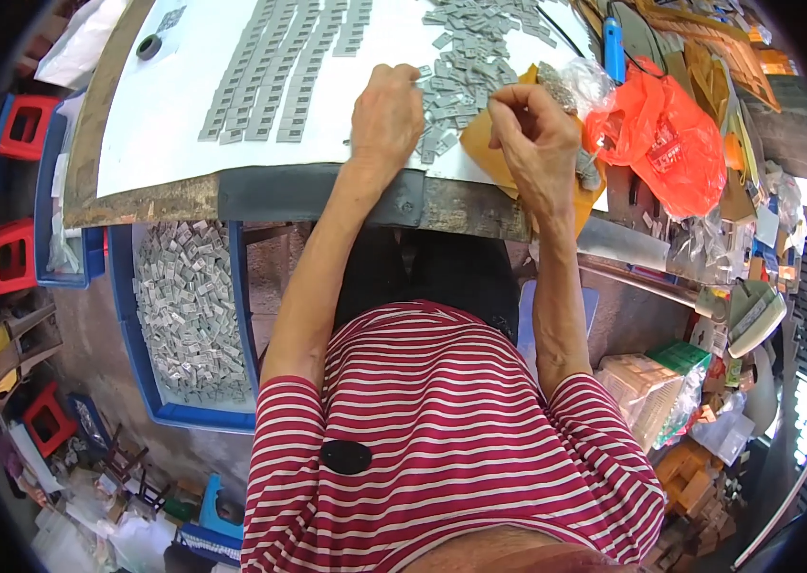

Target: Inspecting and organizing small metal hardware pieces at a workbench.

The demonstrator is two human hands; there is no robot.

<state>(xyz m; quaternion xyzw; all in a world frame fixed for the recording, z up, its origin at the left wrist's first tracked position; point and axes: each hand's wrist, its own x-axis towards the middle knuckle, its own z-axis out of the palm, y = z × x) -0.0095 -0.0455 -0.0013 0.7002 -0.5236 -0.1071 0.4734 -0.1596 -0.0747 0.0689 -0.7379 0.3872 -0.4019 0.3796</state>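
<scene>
My left hand (pixel 387 115) rests over the white sheet (pixel 155 124) with its fingers curled under, at the left edge of a loose heap of small grey rectangular pieces (pixel 480 57). What its fingers hold, if anything, is hidden beneath the hand. Thumb and index finger of my right hand (pixel 539 148) are pinched together, raised over a yellow-orange paper (pixel 480 143) at the heap's right side. Anything in that pinch is too small to make out. Left of my left hand, similar grey pieces lie in neat slanting columns (pixel 265 81).
A black tape roll (pixel 148 47) sits at the far left. Red plastic bags (pixel 671 143), a clear bag (pixel 587 84) and a blue-handled tool (pixel 613 50) crowd the right. Below the table's left edge stands a blue crate (pixel 195 415) full of grey pieces; red stools (pixel 23 124) are farther left.
</scene>
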